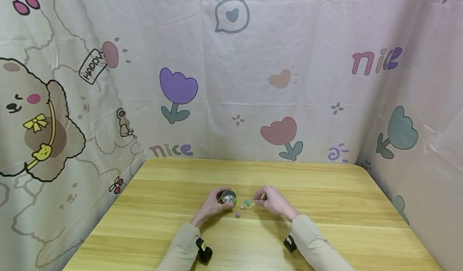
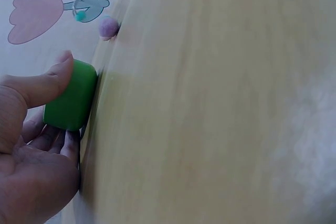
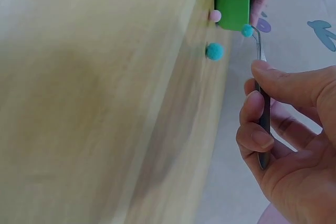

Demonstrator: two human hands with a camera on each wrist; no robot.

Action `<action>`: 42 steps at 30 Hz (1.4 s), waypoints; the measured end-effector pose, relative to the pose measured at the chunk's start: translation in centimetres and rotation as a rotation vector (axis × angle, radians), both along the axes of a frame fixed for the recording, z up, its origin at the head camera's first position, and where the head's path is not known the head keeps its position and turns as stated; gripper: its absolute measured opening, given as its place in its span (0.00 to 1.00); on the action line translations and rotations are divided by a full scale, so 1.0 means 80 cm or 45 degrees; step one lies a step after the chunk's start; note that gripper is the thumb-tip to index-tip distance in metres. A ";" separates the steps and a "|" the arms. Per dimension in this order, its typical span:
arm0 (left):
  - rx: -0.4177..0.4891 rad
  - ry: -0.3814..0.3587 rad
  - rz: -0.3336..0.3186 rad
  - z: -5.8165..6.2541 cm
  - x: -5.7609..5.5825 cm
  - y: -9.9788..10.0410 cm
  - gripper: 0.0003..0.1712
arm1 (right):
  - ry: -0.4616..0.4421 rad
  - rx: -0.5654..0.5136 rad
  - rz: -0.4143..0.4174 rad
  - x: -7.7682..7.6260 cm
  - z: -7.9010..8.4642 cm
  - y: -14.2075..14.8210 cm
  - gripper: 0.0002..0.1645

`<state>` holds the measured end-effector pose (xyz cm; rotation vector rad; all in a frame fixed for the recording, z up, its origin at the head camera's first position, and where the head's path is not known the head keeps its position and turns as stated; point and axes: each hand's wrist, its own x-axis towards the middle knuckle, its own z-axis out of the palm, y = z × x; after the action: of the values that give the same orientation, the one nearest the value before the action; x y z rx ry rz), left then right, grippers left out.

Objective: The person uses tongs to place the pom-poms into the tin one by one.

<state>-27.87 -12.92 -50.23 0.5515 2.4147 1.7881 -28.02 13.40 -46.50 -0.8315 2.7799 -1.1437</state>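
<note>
Two grips — my left fingers [image 2: 71, 146] hold a green cup [image 2: 76, 100], my right fingers [image 3: 252, 107] tweezers [image 3: 264, 115] clasping a turquoise ball [image 3: 247, 30].

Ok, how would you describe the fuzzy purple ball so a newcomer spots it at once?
On the pale yellow wooden table, find the round-rimmed green cup in the left hand. The fuzzy purple ball lies on the wood just right of the cup, nearer the person. It is the only purple ball loose there, bigger than the small pale pink ball beside it.
</note>
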 end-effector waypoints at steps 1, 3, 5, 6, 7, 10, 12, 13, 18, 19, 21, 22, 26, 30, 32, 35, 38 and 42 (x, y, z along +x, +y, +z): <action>-0.002 0.000 0.000 -0.001 0.000 0.000 0.36 | 0.001 -0.005 0.001 -0.001 0.001 -0.001 0.04; -0.003 0.002 -0.002 -0.001 -0.001 0.000 0.36 | 0.004 -0.005 -0.003 -0.001 0.002 -0.002 0.04; -0.005 0.006 -0.004 -0.002 -0.002 0.000 0.37 | 0.008 -0.007 -0.006 -0.001 0.004 -0.004 0.04; -0.006 0.008 -0.004 -0.002 -0.003 0.000 0.37 | 0.010 -0.009 -0.009 -0.001 0.005 -0.005 0.04; -0.007 0.011 -0.005 -0.002 -0.003 0.001 0.37 | 0.010 -0.007 -0.014 -0.001 0.006 -0.005 0.04; -0.006 0.014 -0.008 -0.002 -0.003 0.001 0.37 | 0.013 -0.009 -0.017 -0.001 0.010 -0.009 0.04; -0.006 0.013 -0.008 -0.001 -0.003 0.000 0.37 | 0.013 -0.012 -0.018 -0.002 0.013 -0.011 0.04; -0.006 0.012 -0.006 -0.001 -0.003 0.000 0.37 | 0.012 -0.011 -0.019 -0.002 0.014 -0.012 0.05; 0.001 0.008 0.006 -0.001 -0.001 0.000 0.36 | 0.028 0.000 -0.016 -0.004 0.018 -0.021 0.04; 0.004 0.006 0.007 -0.001 -0.001 0.000 0.36 | 0.033 0.002 -0.013 -0.005 0.018 -0.023 0.04; 0.006 0.001 0.007 0.000 0.000 -0.001 0.36 | 0.041 0.006 -0.005 -0.005 0.018 -0.028 0.04; 0.006 -0.003 0.006 0.000 0.000 -0.001 0.36 | 0.040 0.006 -0.001 -0.006 0.019 -0.030 0.04; 0.004 -0.013 0.008 0.000 0.001 -0.001 0.36 | 0.026 0.000 0.009 -0.006 0.021 -0.036 0.04; -0.002 -0.017 0.022 -0.001 0.000 -0.001 0.35 | 0.025 0.010 0.016 -0.009 0.022 -0.042 0.05; -0.006 -0.018 0.028 -0.002 0.000 -0.001 0.35 | 0.027 0.020 0.019 -0.011 0.022 -0.045 0.06; -0.003 -0.018 0.028 -0.002 -0.001 0.000 0.35 | 0.014 0.024 0.021 -0.013 0.022 -0.048 0.05; 0.005 -0.020 0.026 -0.002 -0.001 0.000 0.36 | 0.013 0.026 0.027 -0.015 0.022 -0.050 0.06; 0.015 -0.024 0.027 -0.001 -0.001 0.000 0.36 | 0.012 0.026 0.036 -0.018 0.022 -0.053 0.06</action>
<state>-27.97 -12.93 -50.30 0.5102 2.4082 1.8087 -29.42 9.14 -44.71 -0.8733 2.7729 -1.1084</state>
